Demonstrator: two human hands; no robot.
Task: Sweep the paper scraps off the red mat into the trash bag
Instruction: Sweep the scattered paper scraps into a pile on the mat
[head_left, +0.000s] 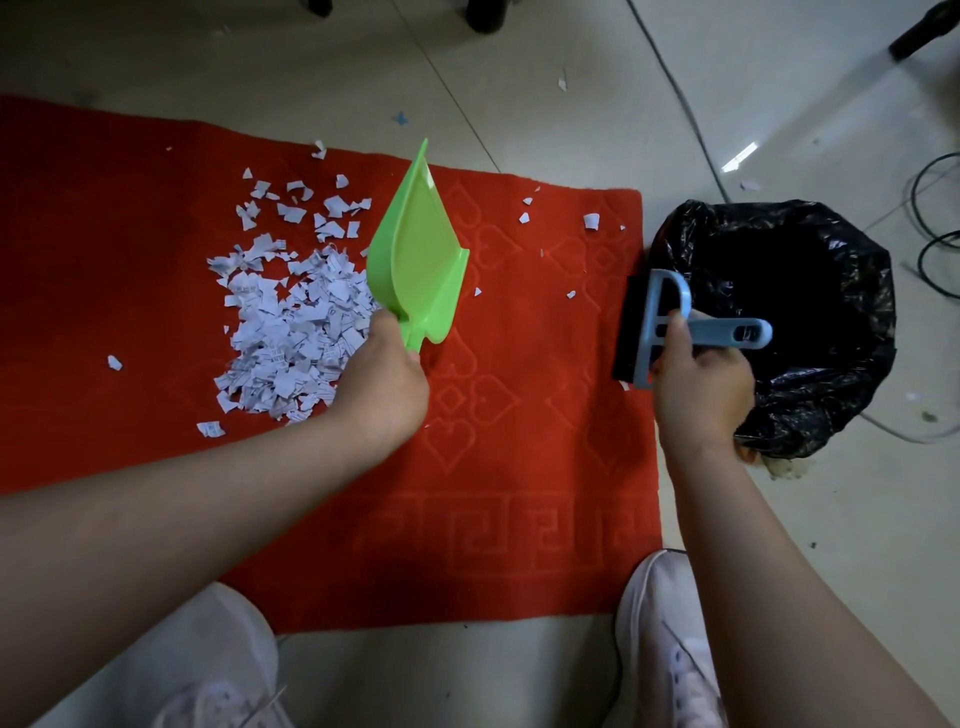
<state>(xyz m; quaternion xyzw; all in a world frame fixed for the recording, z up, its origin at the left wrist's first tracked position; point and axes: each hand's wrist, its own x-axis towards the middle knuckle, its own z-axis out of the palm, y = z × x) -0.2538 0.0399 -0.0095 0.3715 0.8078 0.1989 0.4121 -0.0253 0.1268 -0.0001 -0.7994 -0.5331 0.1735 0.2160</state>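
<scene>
While most of the paper scraps (291, 322) are lying heaped on the left half of the red mat (519, 467), you are gripping the green dustpan (415, 249) by its handle in your left hand (384, 384), tipped up on edge just right of the heap. Your right hand (701, 395) is curling round the blue brush (670, 327), holding it at the mat's right edge, over the rim of the black trash bag (831, 364). You seem to be setting up a scoop. Next you are likely needing the pan laid flat with its lip against the pile and the brush carried across to its far side. A few stray scraps (591, 221) are lying near the bag.
</scene>
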